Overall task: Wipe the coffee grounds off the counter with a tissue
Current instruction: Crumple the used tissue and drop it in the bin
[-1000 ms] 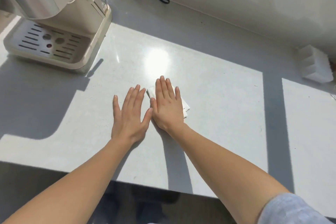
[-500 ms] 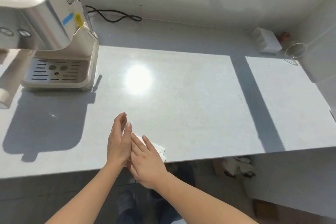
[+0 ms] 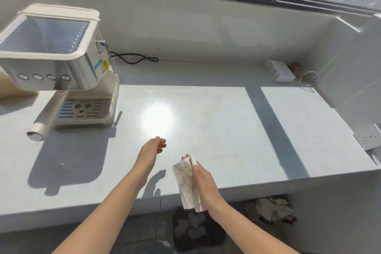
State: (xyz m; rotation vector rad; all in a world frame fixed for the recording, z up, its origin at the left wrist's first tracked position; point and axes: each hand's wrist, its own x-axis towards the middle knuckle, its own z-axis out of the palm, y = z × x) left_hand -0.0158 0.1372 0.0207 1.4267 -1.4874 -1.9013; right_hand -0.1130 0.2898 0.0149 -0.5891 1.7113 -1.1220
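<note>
While right hand (image 3: pixel 203 183) grips stained white crumpled tissue (image 3: pixel 186 181) at near counter edge, left hand (image 3: pixel 151 151) loosely curled, empty; keep soiled face folded inward, drop into dark bin (image 3: pixel 198 231) below.

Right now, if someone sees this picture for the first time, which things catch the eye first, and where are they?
The eye goes first to the crumpled white tissue with brown stains, held by the right hand above the front edge of the pale grey counter. Next come the bright sun glare mid-counter and the cream and steel coffee machine at the left. The left hand hovers empty, fingers curled.
</note>
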